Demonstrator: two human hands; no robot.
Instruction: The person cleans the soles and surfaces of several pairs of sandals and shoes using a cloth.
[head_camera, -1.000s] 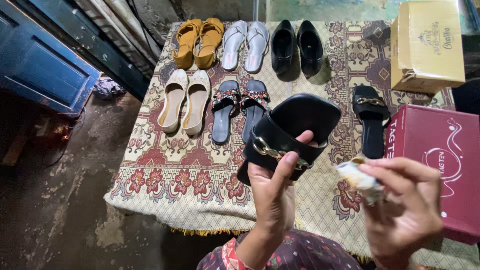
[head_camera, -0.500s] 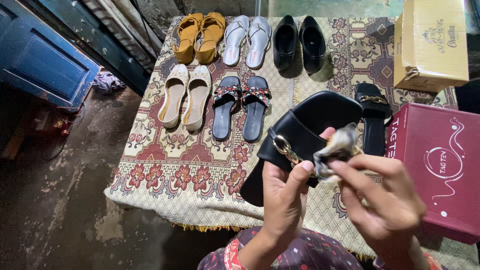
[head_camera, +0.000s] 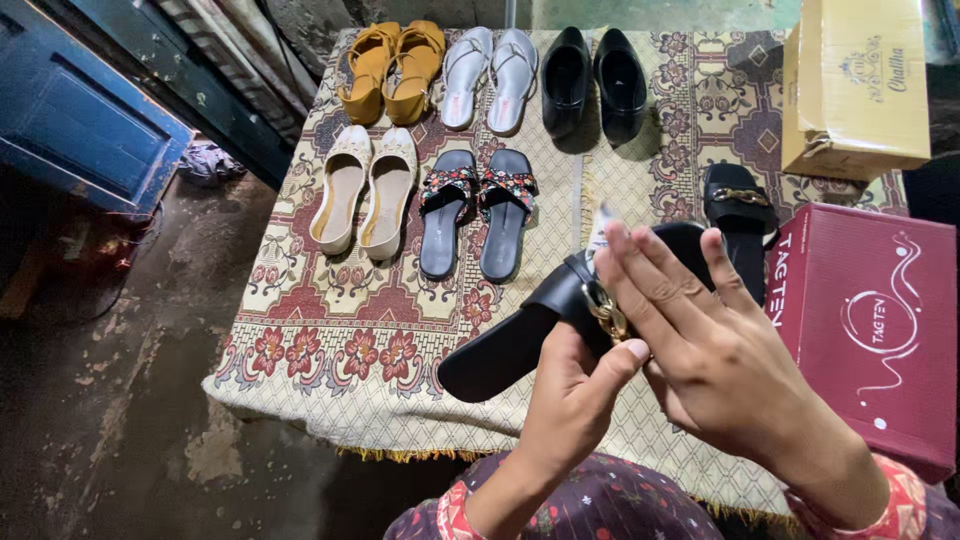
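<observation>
Head view: my left hand (head_camera: 570, 400) grips the black slipper (head_camera: 520, 335) from below, thumb on its gold chain (head_camera: 605, 312), held above the patterned cloth (head_camera: 330, 330). My right hand (head_camera: 720, 365) lies over the strap, fingers spread. Red box (head_camera: 880, 330) sits just right.

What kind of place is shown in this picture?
Probably a small, informal shoe stall or storeroom: paired shoes laid out on a patterned cloth, shoe boxes beside them, and a rough, stained floor.
</observation>
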